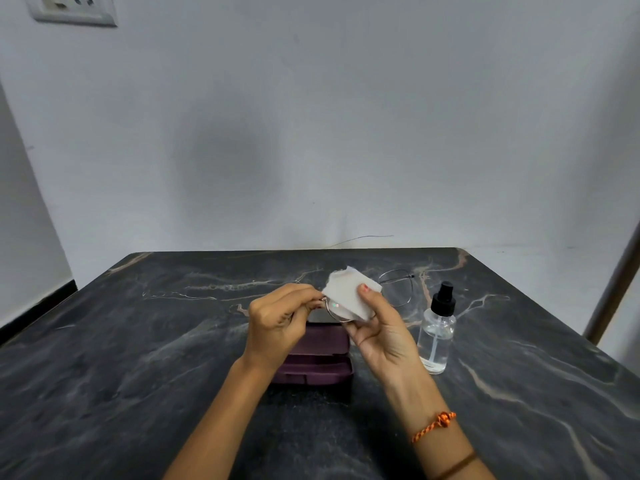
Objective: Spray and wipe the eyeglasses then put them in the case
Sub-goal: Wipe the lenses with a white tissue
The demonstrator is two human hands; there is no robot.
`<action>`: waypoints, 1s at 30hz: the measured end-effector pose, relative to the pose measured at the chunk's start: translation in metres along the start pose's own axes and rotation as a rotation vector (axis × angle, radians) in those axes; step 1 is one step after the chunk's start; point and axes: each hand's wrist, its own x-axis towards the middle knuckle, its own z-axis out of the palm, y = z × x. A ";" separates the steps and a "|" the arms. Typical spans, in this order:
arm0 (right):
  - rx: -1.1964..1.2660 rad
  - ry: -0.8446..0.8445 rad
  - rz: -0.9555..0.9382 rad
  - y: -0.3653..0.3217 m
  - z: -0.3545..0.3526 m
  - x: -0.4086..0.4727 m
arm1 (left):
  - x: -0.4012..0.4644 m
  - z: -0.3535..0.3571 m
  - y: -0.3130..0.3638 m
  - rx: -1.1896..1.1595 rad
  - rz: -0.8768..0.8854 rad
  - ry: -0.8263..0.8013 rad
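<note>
Eyeglasses wiped above the open case

Wrists came first at the near edge: the right one wore an orange braided thread (435, 425) and a thin brown band (456, 464). Both arms rose over the dark marbled counter (121, 358). Under the hands lay the purple case (313, 362), open, its lid part hidden by the left hand. The left hand (277, 323) had its grip pinched shut on the eyeglasses (334, 311) at the frame's left end, holding them in the air above the case. The right hand (381, 330) had its grip closed on a white cloth (348, 292), thumb on the near face, the cloth folded over one lens so that only the lower rim and a glint of glass showed. Just right of that hand stood the clear spray bottle (437, 332) with its black pump top, upright on the counter. Farther back, between cloth and bottle, a second thin wire frame (398, 287) rested on the counter. Behind all stood a pale wall (311, 133), with a switch plate (72, 8) at far left.
</note>
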 end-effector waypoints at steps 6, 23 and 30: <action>-0.129 -0.083 -0.035 0.005 -0.001 0.000 | -0.002 0.002 -0.003 0.038 0.040 0.008; 0.023 -0.136 -0.041 0.004 -0.005 0.003 | -0.003 0.004 0.000 0.017 0.031 0.017; -0.398 -0.123 -0.119 -0.006 -0.013 0.004 | -0.002 0.002 -0.001 0.031 0.028 0.050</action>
